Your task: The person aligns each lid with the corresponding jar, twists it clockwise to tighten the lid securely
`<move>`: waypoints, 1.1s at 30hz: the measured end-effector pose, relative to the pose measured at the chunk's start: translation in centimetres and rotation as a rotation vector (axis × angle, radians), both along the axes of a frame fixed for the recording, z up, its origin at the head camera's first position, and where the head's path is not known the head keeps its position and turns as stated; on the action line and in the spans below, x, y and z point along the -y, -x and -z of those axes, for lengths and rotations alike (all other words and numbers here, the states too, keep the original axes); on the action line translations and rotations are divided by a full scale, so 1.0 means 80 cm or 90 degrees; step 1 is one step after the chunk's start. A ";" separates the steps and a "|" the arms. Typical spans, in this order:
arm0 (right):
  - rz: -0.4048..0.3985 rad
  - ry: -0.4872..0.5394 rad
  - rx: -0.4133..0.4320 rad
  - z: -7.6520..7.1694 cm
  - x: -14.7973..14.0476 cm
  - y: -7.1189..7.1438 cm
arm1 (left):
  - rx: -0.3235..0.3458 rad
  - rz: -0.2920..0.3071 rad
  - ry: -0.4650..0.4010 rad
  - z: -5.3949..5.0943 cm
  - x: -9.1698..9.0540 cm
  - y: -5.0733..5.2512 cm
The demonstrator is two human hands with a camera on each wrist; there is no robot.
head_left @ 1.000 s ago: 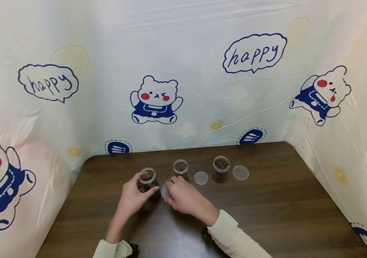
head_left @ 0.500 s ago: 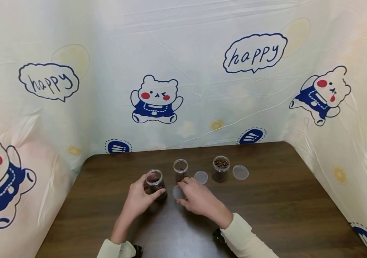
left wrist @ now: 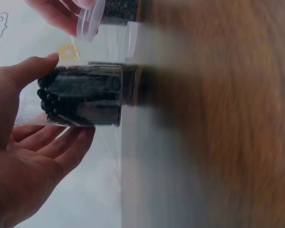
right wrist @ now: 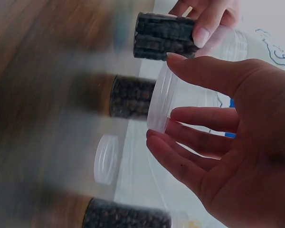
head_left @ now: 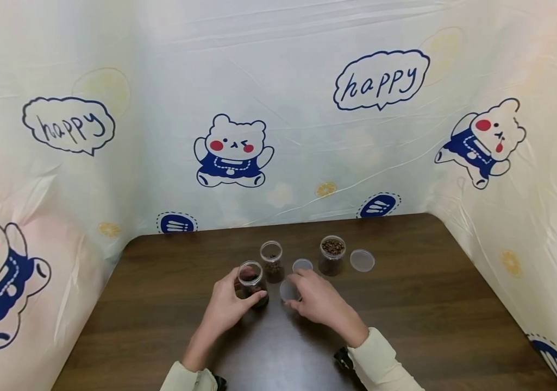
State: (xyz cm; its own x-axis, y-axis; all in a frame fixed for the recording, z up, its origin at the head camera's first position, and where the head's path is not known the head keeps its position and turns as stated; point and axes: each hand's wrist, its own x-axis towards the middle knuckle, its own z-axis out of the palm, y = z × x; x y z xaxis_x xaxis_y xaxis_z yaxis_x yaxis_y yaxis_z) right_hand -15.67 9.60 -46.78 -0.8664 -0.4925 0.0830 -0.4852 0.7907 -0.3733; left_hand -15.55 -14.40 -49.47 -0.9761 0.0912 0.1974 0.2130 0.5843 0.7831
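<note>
My left hand (head_left: 227, 306) grips a clear open-topped jar (head_left: 252, 282) with dark contents. In the left wrist view this jar (left wrist: 83, 97) shows black bead-like pieces between thumb and fingers, its base above the wood. My right hand (head_left: 324, 304) holds a translucent round lid (head_left: 289, 291) by its edge, just right of the jar. The right wrist view shows the lid (right wrist: 162, 97) pinched between thumb and fingertips, clear of the table. Behind the gripped jar stands a second uncapped jar (head_left: 273, 266) of brown pieces.
At the back right stands a fuller uncapped jar (head_left: 332, 258) of brown pieces, with a lid (head_left: 362, 260) to its right. Another lid (head_left: 302, 265) lies between the two standing jars, close to my right fingers. A patterned curtain (head_left: 288, 108) surrounds the wooden table (head_left: 430, 304).
Both hands have moved to the right, the left with the gripped jar and the right with the lid. The other jars and lids stay where they were.
</note>
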 end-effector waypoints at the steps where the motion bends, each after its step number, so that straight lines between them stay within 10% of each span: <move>1: 0.002 0.000 -0.001 0.001 -0.002 0.001 | 0.000 0.003 -0.002 0.001 -0.002 0.000; 33: 0.032 -0.005 0.037 0.034 -0.031 0.002 | 0.010 0.059 0.007 0.021 -0.043 -0.012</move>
